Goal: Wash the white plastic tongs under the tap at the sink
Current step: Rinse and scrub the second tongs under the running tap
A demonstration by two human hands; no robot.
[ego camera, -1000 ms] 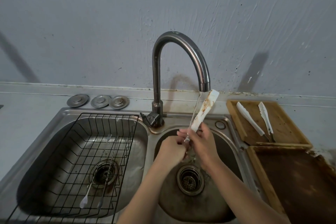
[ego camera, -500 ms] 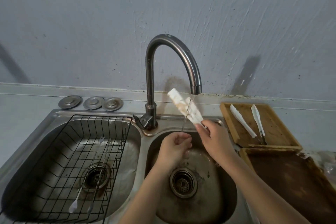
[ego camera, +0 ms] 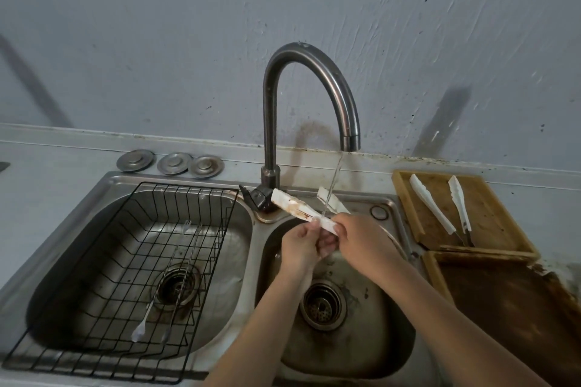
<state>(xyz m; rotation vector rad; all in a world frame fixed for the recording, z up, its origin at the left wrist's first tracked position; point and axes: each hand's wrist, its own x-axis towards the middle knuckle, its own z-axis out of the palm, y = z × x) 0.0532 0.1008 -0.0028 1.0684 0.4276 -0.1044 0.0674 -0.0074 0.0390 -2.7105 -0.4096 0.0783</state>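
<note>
Both hands (ego camera: 330, 237) hold stained tongs (ego camera: 301, 212) under, seemingly, running tap (ego camera: 314, 97).

Head camera looks down, close, over the sink (ego camera: 220, 198).

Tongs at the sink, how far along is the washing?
Done: tap running. In hand: left hand and right hand hold the white tongs in the stream over the right basin. Left: brown stains still streak one arm; another pair of tongs waits on the wooden tray.
</note>
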